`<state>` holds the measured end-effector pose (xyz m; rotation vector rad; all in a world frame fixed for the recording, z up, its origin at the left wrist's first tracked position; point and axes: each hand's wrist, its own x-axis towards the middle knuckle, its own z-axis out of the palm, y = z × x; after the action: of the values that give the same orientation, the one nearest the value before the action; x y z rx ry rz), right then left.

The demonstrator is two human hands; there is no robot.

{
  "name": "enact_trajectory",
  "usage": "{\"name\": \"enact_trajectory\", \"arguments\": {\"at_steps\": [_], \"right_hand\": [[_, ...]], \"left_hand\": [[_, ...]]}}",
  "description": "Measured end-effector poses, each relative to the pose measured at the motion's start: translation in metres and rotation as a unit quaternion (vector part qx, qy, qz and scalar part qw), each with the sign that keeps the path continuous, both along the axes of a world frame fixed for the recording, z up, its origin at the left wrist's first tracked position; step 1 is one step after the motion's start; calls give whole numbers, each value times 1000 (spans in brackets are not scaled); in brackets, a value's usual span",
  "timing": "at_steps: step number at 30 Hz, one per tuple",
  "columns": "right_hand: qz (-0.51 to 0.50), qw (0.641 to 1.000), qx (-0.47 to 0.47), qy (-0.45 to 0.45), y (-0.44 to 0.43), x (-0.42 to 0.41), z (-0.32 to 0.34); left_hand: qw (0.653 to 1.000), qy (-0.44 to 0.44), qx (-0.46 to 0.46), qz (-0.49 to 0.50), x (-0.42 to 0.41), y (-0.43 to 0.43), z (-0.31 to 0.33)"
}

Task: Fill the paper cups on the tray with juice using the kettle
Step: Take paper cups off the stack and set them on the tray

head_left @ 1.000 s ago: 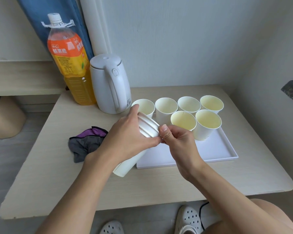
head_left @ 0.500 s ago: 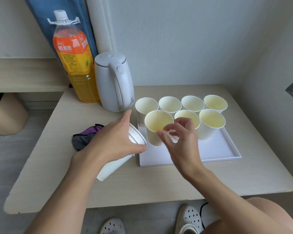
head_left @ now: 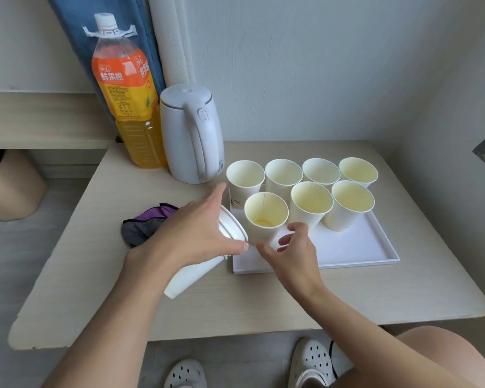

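Note:
Several white paper cups stand on a white tray (head_left: 350, 254), most with pale yellow insides. The front-left cup (head_left: 266, 217) holds a small yellow puddle at its bottom. My right hand (head_left: 290, 256) hovers at that cup's base with fingers loosely spread, gripping nothing. My left hand (head_left: 192, 233) grips a tilted stack of paper cups (head_left: 191, 273) just left of the tray. The white kettle (head_left: 192, 135) stands behind, lid closed, its handle facing me.
A large orange juice bottle (head_left: 129, 107) stands left of the kettle against a blue curtain. A grey and purple cloth (head_left: 144, 226) lies on the table (head_left: 375, 292) left of my left hand. A wall closes the right side.
My right hand pulled one cup off the stack, set it on the tray's front-left spot and let go. My left hand moved the stack leftward, off the tray.

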<state>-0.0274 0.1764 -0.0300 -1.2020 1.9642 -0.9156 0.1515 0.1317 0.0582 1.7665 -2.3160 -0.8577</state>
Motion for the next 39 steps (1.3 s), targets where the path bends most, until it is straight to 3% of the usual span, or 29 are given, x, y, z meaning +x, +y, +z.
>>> {"name": "enact_trajectory", "arguments": {"at_steps": [13,39], "right_hand": [[-17,997,23,67,-19,0,-17],[-36,995,39,90,-28,-5,-17]], "left_hand": [[1000,-9,12,-9,-4,0,0],[1000,-11,17,-20,-8,-2,-8]]}}
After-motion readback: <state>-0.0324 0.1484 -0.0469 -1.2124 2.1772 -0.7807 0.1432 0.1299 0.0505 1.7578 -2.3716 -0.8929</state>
